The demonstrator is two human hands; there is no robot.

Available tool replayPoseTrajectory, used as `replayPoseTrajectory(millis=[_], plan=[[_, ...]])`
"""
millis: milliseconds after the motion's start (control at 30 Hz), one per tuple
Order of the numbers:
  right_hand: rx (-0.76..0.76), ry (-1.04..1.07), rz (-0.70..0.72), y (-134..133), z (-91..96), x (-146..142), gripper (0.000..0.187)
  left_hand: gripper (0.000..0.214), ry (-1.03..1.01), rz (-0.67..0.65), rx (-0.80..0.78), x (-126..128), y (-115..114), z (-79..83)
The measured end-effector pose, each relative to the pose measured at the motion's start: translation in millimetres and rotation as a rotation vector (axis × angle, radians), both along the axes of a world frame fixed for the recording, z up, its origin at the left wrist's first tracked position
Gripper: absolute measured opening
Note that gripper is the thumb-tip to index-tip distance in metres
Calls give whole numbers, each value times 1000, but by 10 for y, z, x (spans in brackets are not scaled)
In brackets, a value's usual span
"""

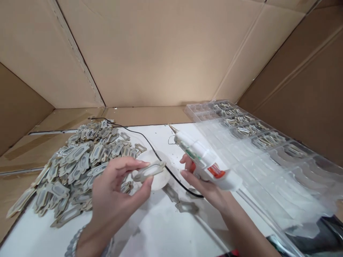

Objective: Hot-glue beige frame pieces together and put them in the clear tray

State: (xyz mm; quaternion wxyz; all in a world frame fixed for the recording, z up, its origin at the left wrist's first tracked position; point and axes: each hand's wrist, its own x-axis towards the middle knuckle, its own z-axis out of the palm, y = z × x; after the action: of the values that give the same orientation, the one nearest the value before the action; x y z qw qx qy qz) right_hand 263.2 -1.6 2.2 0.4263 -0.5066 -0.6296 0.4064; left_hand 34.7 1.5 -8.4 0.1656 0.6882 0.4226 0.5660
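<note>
Between thumb and fingers, my left hand (118, 189) pinches a small grey label frame (150, 172) with a cut-out middle. The frame is held above a round white disc (158, 180) on the table. My right hand (199, 178) grips a white hot glue gun (206, 157) whose metal nozzle points up and left, away from the frame. A clear glue stick (265, 210) sticks out of the gun's rear. To the left of my left hand lies a large heap of similar label frames (77, 160). A few loose frames (187, 207) lie below the disc.
A clear compartment box (273, 153) with small metal pieces in several compartments stands at the right. The glue gun's black cord (139, 134) crosses the white table. Another glue stick (211, 233) lies near the front. Cardboard walls (160, 53) enclose the back and sides.
</note>
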Motion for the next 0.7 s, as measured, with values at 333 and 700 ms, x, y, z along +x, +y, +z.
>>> replayPoseTrajectory(millis=[333,700], plan=[[-132,502,212,-13,-224,-70,37,30,-266,-134,-216,381,-184,-42],[-181,616,255,16,-212,-65,41,45,-567,-369,-728,325,-144,-91]])
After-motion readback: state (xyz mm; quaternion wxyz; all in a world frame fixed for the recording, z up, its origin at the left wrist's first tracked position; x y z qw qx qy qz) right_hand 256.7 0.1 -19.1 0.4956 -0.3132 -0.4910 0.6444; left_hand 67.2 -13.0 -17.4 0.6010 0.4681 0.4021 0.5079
